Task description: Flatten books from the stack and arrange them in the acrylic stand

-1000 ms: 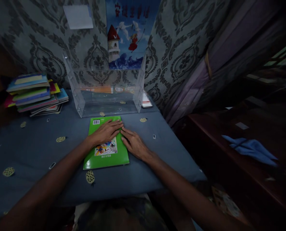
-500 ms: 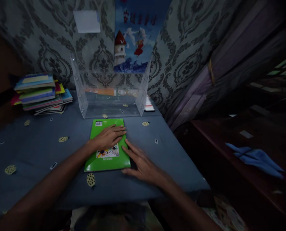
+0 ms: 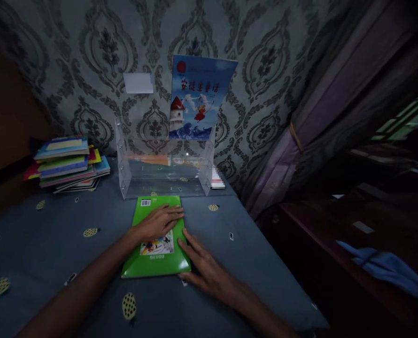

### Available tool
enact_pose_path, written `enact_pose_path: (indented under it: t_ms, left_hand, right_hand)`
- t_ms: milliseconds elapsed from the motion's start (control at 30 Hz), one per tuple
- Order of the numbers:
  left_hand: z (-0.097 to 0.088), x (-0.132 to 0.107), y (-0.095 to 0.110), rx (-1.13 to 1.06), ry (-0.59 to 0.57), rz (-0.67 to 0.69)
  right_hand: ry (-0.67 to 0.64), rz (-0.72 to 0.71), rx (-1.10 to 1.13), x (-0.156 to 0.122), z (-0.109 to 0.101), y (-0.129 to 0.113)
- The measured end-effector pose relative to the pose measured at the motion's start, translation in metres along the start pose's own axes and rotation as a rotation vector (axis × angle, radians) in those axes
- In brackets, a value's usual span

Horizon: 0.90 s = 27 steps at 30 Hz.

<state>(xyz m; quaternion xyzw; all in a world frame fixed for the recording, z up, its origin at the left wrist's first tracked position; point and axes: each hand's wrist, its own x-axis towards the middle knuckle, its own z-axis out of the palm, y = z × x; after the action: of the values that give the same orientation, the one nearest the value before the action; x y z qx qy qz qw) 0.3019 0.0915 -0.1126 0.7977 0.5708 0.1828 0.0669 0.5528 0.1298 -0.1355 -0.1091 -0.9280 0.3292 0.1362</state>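
A green book (image 3: 135, 264) with a barcode and a colourful picture lies flat on the blue patterned tablecloth (image 3: 261, 281). Across its cover rests my left hand (image 3: 159, 221), palm down with the fingers stretched out to the right. My right hand (image 3: 205, 270) is at the book's right edge, fingers extended and thumb apart, near the lower right corner. Just behind the book stands a clear acrylic rack (image 3: 163, 188). A blue book (image 3: 195, 103) with a red-roofed tower on its cover stands upright in the rack's right part.
At the left back is a pile of books (image 3: 68, 162). A white card (image 3: 138, 83) shows at the rack's upper left. Beyond the table's right edge are a purple curtain (image 3: 275, 155) and a blue cloth (image 3: 385, 267) on a dark red surface.
The camera view has tilted up, so everything sits lower in the picture and the blue book's top now shows. Both hands keep their places on and beside the green book.
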Motion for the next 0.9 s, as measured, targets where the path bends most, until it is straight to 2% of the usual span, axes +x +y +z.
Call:
enact_pose_path:
  t_ms: [267, 533, 733, 900]
  left_hand:
    - [-0.003, 0.003, -0.005, 0.018, -0.015, -0.005]
    - [0.002, -0.012, 0.008, 0.013, -0.045, 0.062]
    - [0.001, -0.017, 0.02, 0.046, -0.049, 0.061]
    - [0.001, -0.022, 0.024, 0.046, -0.069, 0.033]
  right_hand:
    - [-0.005, 0.032, -0.101, 0.01, 0.004, 0.004]
    - [0.101, -0.104, -0.267, 0.011, 0.01, 0.003]
    - [0.125, -0.115, -0.257, 0.013, 0.011, 0.006]
    - [0.091, -0.086, -0.204, 0.009, 0.007, 0.002]
